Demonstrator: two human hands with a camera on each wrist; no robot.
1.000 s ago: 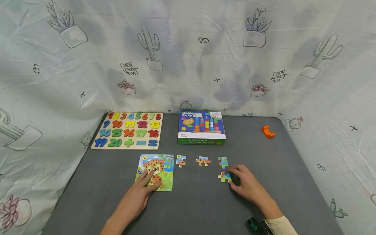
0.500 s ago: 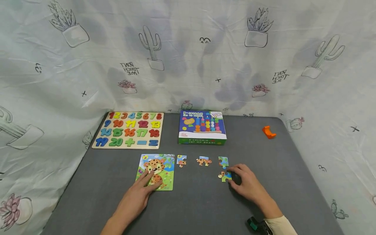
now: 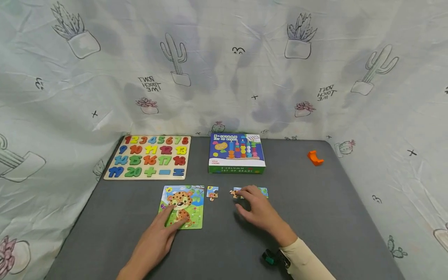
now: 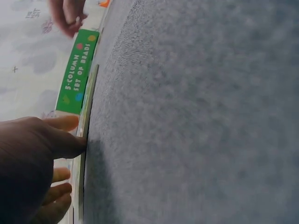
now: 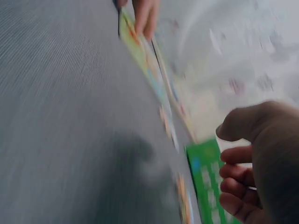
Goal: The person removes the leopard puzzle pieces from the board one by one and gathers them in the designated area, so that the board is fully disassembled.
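Note:
My left hand (image 3: pixel 154 233) rests with spread fingers on the lower part of a leopard picture puzzle board (image 3: pixel 196 210). Over the small jigsaw pieces to its right hovers my right hand (image 3: pixel 262 214), thumb and fingers apart. Its fingertips partly cover a spotted piece (image 3: pixel 233 193). A blue-green piece (image 3: pixel 264 191) shows behind the knuckles, and whatever lies beneath the palm is hidden. Close by the board's right edge lies another piece (image 3: pixel 212 193). In the blurred right wrist view, the right fingers (image 5: pixel 238 177) appear to hold nothing.
A wooden number board (image 3: pixel 147 175) lies at the back left. Beside it stands a bead set box (image 3: pixel 237 170). Farther right is an orange curved object (image 3: pixel 315 158). A patterned cloth (image 3: pixel 224 70) hangs behind the grey table (image 3: pixel 217 252).
My right hand has moved left and slightly away, from the lower right piece to over the spotted piece. The left hand stays on the board. The head view has shifted a little.

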